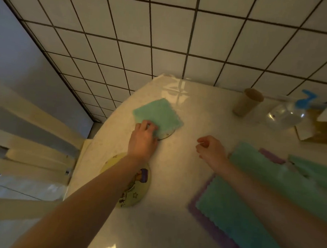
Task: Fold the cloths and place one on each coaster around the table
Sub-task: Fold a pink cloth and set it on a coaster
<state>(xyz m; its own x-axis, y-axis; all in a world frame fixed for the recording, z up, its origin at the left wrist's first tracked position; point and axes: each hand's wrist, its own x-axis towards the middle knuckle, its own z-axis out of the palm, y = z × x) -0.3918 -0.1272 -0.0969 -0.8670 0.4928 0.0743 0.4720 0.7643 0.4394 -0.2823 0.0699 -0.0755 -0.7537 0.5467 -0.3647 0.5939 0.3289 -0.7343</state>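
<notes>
A folded green cloth lies on a round coaster near the table's far left corner; only the coaster's near rim shows. My left hand pinches the cloth's near corner. A second coaster, yellow with a cartoon print, lies nearer under my left forearm and bears no cloth. My right hand hovers loosely curled and holds nothing, to the right of the folded cloth. Unfolded green cloths lie stacked over a purple cloth at the right, partly under my right forearm.
A cardboard tube, a clear plastic spray bottle with a blue top and a cardboard box stand at the table's far right. A tiled wall is behind. A pale wooden chair back stands left of the table.
</notes>
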